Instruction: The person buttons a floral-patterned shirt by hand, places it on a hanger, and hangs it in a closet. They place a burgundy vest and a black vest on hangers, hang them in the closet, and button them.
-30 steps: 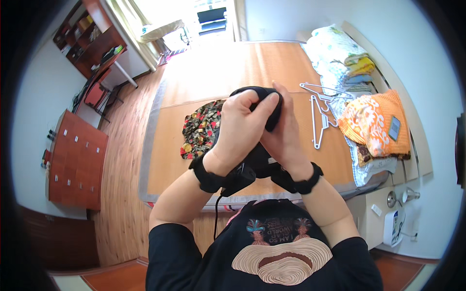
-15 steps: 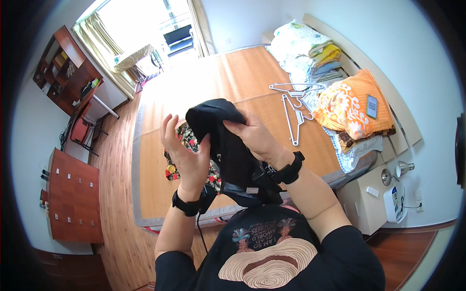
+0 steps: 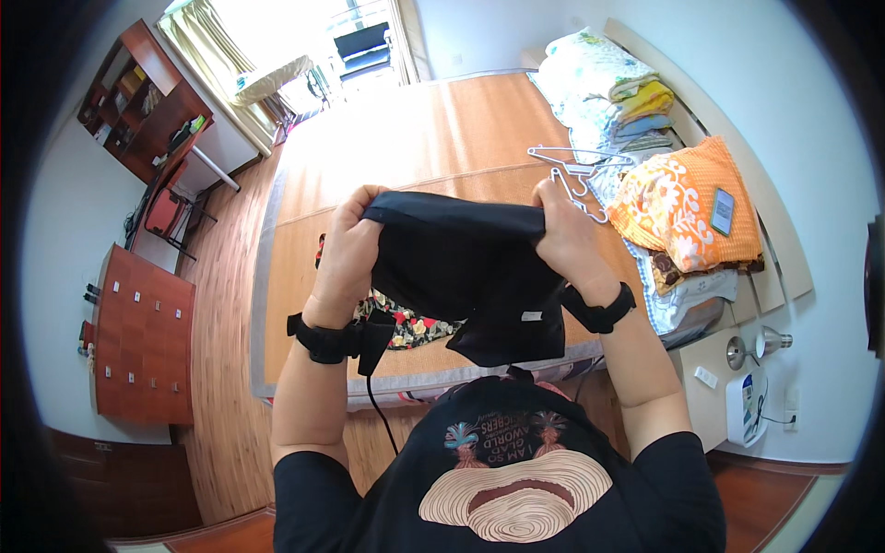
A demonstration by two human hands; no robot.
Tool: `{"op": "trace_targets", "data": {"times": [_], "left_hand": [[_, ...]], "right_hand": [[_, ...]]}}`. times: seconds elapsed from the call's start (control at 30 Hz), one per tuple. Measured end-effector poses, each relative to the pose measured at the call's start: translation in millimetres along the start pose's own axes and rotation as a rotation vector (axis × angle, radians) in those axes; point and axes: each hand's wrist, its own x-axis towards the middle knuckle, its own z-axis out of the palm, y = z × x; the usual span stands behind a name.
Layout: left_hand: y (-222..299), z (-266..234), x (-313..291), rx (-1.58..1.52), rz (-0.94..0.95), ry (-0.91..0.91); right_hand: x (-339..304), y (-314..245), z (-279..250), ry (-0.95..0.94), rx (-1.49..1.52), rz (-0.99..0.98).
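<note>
At the left, the person's left hand pinches one end of the upper edge of a soft, plain black cloth garment, its fingers curled over the corner. The wrist is raised and the forearm comes up almost straight from the lower edge.

Behind that wrist and the garment, a crumpled dark cloth with red and yellow flowers lies on the bed's tan woven mat, partly hidden.

The garment is in the air over the bed's near side. Gripping it at both ends seems meant to keep its upper edge drawn fairly straight, while the lower part, with a small white label, hangs loose.

The right hand pinches the other end, at much the same height, perhaps to share the pull evenly; its forearm slants inward from the right.

Just beyond it lie white plastic hangers, probably within easy reach, then an orange-and-white patterned cushion, which props a phone face up.
</note>
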Motion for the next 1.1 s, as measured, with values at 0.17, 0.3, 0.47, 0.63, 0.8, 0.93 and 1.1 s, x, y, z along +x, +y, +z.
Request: {"op": "trace_targets", "data": {"times": [0.17, 0.3, 0.47, 0.63, 0.8, 0.93, 1.1], "left_hand": [[29.9, 10.4, -9.3, 0.251, 0.059, -0.066], [50.9, -4.6, -11.5, 0.31, 0.104, -0.045], [56.6, -30.0, -14.8, 0.31, 0.112, 0.006], [47.9, -70.2, -29.0, 0.568, -0.013, 0.066], [38.3, -109.5, -52.5, 1.062, -0.153, -0.184], [-6.4, -156.6, -43.2, 1.413, 0.072, -0.279], [-43.8, -210.4, 12.1, 1.65, 0.316, 0.017]], "right_hand": [[-15.2, 50.8, 9.3, 0.234, -0.006, -0.009], [-24.4, 92.2, 29.4, 0.236, 0.055, 0.097], [-34.0, 134.5, 65.2, 0.175, 0.107, 0.066], [-26.9, 121.4, 62.4, 0.151, 0.256, 0.117], [-15.4, 89.7, 24.5, 0.027, 0.231, 0.083], [4.6, 112.6, 33.7, -0.177, -0.095, -0.204], [77.3, 104.6, 57.3, -0.018, -0.37, -0.304]]}}
